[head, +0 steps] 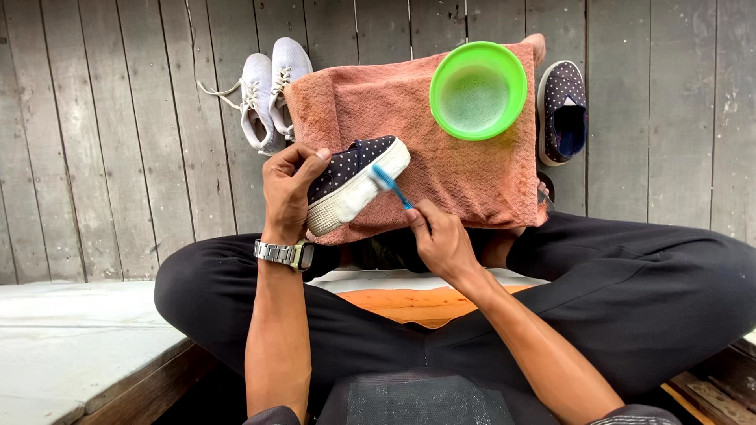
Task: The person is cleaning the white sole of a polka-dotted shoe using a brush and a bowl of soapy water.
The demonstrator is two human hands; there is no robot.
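From the head camera, a person sits cross-legged in black trousers on a floor of weathered grey wooden planks (118,157), with a pale raised ledge (71,338) at the lower left. An orange-pink towel (465,169) lies spread on the planks ahead of the knees. The left hand (290,189), a metal watch (283,253) on its wrist, is closed around a dark dotted slip-on shoe (354,177) held tilted over the towel. The right hand (437,236) grips a blue toothbrush (390,185), its bristles touching the shoe's white sole. A green bowl (478,89) sits on the towel's far corner. The matching shoe (564,110) lies just beside the towel, white sneakers (268,90) opposite.
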